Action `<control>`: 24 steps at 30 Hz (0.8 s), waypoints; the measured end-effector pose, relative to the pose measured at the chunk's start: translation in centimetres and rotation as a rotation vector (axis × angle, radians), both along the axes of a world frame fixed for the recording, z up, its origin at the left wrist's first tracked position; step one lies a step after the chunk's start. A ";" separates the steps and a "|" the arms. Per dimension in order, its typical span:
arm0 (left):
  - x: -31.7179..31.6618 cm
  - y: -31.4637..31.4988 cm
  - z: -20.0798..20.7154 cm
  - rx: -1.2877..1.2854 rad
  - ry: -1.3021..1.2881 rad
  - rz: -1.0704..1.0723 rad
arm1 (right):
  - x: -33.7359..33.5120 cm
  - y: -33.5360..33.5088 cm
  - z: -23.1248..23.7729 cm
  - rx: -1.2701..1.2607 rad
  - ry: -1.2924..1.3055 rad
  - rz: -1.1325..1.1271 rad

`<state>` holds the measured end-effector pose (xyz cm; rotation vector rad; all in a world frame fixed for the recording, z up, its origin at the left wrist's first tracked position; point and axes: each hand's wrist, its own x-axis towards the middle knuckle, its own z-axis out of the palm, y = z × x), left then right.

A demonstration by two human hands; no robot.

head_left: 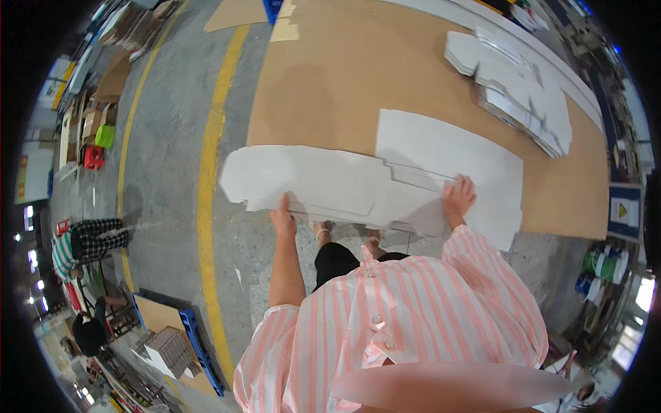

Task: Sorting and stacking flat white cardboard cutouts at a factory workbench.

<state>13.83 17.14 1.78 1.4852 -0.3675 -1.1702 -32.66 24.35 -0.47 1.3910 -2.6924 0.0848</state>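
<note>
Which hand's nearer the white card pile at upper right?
Right. The right hand is on the wearer's side of the white card pile, apart from it; the left hand is farther off, well to the pile's left, at the near edge of the long white pieces.

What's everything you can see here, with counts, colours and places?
Cut sheets: several, white, at both hands
Wide sheet: one, white, right of centre
Sheet stack: one, white, upper right
Large board: one, brown, upper middle
Floor lines: at least two, yellow, left
Pallet: one, blue, lower left
Stacked pieces: uncounted, greyish, on the pallet
Containers: one red, one green, far left
Other people: at least two, striped and dark tops, lower left
Rim clutter: too small to count
Shirt: one, pink-and-white striped, lower middle
Left hand: one, bare, sheets' near edge
Right hand: one, bare, sheets' right end
</note>
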 end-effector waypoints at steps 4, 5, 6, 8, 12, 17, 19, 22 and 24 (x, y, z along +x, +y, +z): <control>4.9 1.8 2.2 0.391 0.157 -0.379 | -2.1 0.6 -0.2 -0.009 -0.061 0.019; 6.1 1.0 2.4 0.394 0.006 -0.510 | -4.6 2.1 -1.2 -0.060 0.077 0.112; 8.5 0.5 2.4 0.413 -0.156 -0.617 | -3.6 2.3 -1.2 -0.084 0.082 0.086; 13.1 -1.6 2.8 0.211 -0.443 -0.382 | -1.1 2.2 0.0 -0.089 0.088 0.079; 19.9 -7.6 -0.7 -0.050 -0.735 -0.037 | 4.3 0.3 1.6 0.016 -0.031 -0.103; 20.0 -13.8 -0.9 0.221 0.032 -0.385 | 7.4 -0.1 0.8 0.054 -0.002 -0.275; 20.1 -14.3 -1.5 0.260 0.114 -0.500 | 7.4 0.1 0.6 -0.017 0.005 -0.178; 19.0 -14.7 -1.5 0.141 0.568 -0.357 | 8.7 0.0 1.0 0.017 -0.024 -0.272; 19.4 -14.6 -2.5 0.129 0.556 -0.350 | 9.4 -0.3 1.2 0.039 -0.044 -0.290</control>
